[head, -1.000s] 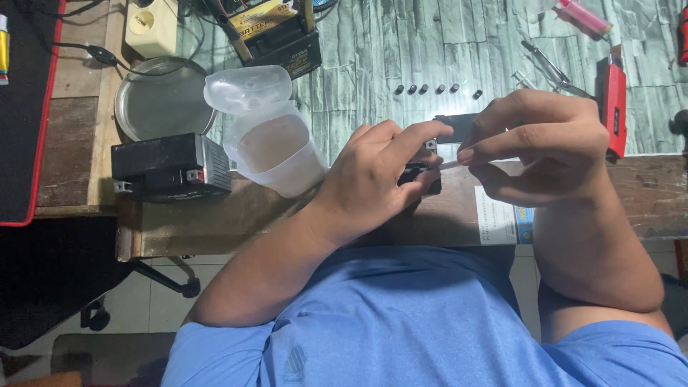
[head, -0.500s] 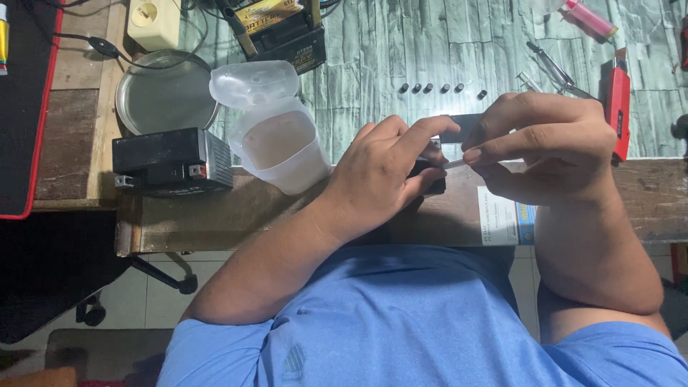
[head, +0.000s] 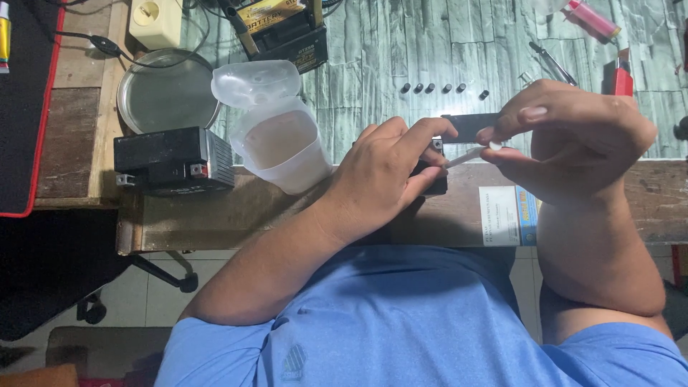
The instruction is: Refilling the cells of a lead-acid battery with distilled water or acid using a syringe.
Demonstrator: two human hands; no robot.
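Small black battery (head: 432, 175) mostly hidden under gripping left hand (head: 383, 175); right hand (head: 573, 140) pinching thin white stick (head: 466, 156).

Bench layout, from the near edge to the far edge

A battery (head: 174, 160) sits at the bench's (head: 616, 193) near edge, left; a lidded cup (head: 279, 147) touches its right side, a round dish (head: 166, 93) lies behind it. Small caps (head: 443, 89) line up mid-bench, behind both hands.
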